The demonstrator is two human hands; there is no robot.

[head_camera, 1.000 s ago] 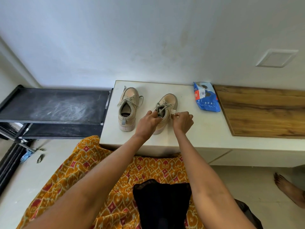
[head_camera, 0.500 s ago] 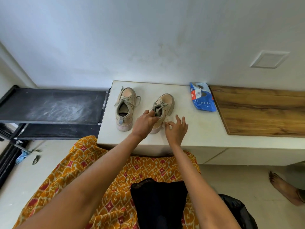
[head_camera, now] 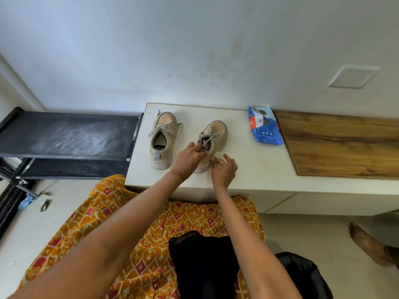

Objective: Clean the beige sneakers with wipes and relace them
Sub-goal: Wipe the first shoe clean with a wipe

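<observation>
On the white counter (head_camera: 248, 167), right sneaker (head_camera: 212, 140) stands just beside its mate (head_camera: 162, 140), toes to the wall. Left hand (head_camera: 189, 157) pinches the laces (head_camera: 206, 138) at the collar. Right hand (head_camera: 224, 169) pinches something small and pale at the shoe's outer side; lace end or wipe, cannot tell. Advice: keep the collar steadied and work in short pulls so the shoe doesn't skid. Wipes pack (head_camera: 264, 129) lies well apart, by the wooden board (head_camera: 345, 145).
</observation>
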